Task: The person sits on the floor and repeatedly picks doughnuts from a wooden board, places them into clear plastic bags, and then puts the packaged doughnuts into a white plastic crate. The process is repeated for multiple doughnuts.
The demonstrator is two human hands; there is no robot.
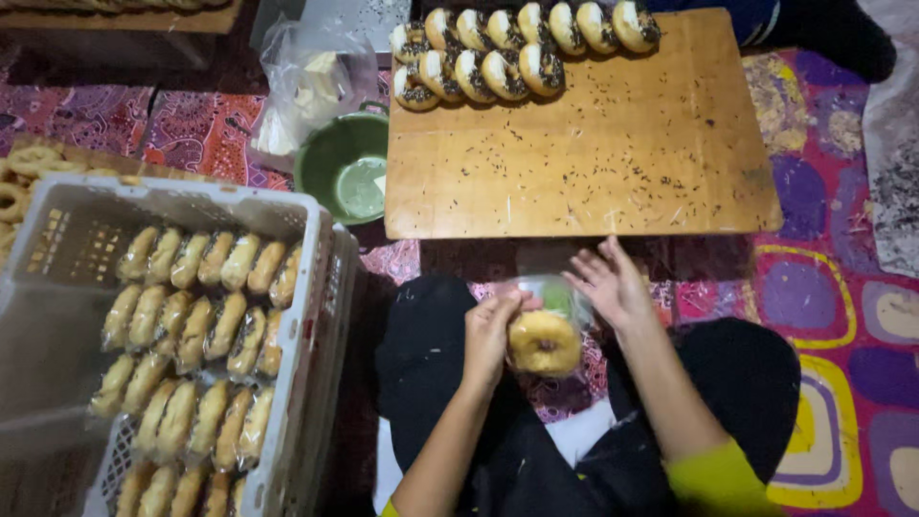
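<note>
We see the left hand [490, 335] squeezing a doughnut [544, 342] inside a clear plastic bag [560, 299], above the lap. The right hand [613, 282] has flat, open fingers touching the bag, near the wooden board [613, 163].

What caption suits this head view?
Left hand and right hand slip a doughnut into a clear bag.

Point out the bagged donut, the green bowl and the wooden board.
bagged donut [544, 342], head view, on its golden ring.
green bowl [325, 158], head view, on its inner wall.
wooden board [593, 163], head view, on its bare middle.
</note>
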